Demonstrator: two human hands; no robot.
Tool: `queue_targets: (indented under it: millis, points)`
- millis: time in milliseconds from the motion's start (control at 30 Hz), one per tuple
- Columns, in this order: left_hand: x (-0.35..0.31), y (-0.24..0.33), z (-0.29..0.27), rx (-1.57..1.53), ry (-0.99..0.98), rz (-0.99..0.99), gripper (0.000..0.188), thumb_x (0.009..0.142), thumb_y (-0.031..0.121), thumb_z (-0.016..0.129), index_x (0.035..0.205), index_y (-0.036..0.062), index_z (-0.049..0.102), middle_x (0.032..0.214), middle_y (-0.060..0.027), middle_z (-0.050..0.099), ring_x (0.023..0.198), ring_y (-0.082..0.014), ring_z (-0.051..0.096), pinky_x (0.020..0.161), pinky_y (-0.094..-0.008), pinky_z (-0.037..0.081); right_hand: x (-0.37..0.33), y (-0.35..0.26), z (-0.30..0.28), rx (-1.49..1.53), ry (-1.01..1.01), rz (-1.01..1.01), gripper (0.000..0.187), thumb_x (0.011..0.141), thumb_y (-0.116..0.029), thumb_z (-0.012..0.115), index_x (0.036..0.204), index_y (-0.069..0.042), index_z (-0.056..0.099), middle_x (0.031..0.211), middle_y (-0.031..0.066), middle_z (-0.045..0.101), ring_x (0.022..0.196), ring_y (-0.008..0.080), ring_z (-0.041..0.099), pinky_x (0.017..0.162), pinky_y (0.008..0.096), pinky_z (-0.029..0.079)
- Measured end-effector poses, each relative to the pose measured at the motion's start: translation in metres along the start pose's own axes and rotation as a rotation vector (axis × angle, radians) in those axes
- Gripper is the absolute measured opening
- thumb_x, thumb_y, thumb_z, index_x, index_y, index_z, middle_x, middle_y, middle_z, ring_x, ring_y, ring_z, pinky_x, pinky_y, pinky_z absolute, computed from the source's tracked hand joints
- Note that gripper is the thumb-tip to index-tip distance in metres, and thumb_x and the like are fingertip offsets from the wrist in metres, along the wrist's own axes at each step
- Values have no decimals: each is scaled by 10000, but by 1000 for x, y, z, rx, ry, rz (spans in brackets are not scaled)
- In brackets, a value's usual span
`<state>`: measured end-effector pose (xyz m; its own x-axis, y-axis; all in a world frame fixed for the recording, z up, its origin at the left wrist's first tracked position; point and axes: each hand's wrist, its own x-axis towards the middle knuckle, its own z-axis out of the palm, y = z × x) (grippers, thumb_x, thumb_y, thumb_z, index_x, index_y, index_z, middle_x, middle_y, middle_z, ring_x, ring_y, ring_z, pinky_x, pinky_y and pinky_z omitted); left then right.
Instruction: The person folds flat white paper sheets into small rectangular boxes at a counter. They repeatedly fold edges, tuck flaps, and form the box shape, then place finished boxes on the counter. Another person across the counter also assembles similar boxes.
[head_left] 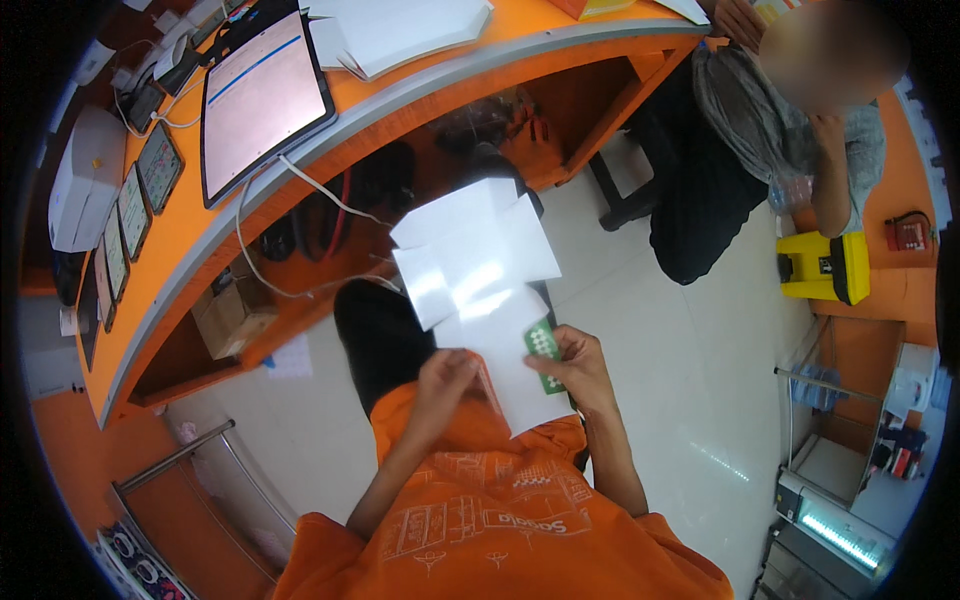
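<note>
the fingers of my left hand (443, 388) are closed on the near left edge of a white carton (478, 265), pinching it at an orange-red strip (489, 388); slight blur softens the fingertips. my right hand (586, 372) grasps the opposite edge, its thumb laid across a green panel (541, 343) patterned in white, its other fingers curled and partly hidden. the carton, opened out with flaps spread toward its far end, is held between my 2 hands above my lap, its glossy white face turned up and catching the light. nearest me is my orange shirt (470, 545), printed with white line drawings; my dark-trousered leg (378, 330) shows just left of the carton. ahead curves an orange desk (170, 245) with a grey edge. on it rest a tablet (265, 115) with its screen lit, white packaging (410, 35) beside it, and a row of phones (132, 208) near a white machine (88, 185). below the desktop sits a brown cardboard box (230, 318). at upper right, another person (742, 105) in a grey top and black trousers sits near the desk's end, close to a yellow container (852, 268).
</note>
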<state>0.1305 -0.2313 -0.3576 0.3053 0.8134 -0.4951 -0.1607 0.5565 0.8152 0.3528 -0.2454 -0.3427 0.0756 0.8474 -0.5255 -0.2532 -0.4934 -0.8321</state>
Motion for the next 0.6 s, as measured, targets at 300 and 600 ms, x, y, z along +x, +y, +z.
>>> queue_targets:
  millis: [300,600]
  points:
    - [-16,38,13,403,466,464,648,870,66,722,1433,75,402,1430,-162,417,1290,-269,467,1029,-451,452,5,-27,-9,-199,-88,-42,229,781,-65,824,957,3,694,824,32,690,698,91,621,643,230,493]
    - [17,142,58,1669,-431,932,400,848,84,626,1243,30,594,1213,-192,617,1175,-329,589,1040,-471,425,34,-109,-31,-414,-700,-184,358,884,-254,765,1104,21,701,883,79,704,851,160,651,783,274,523]
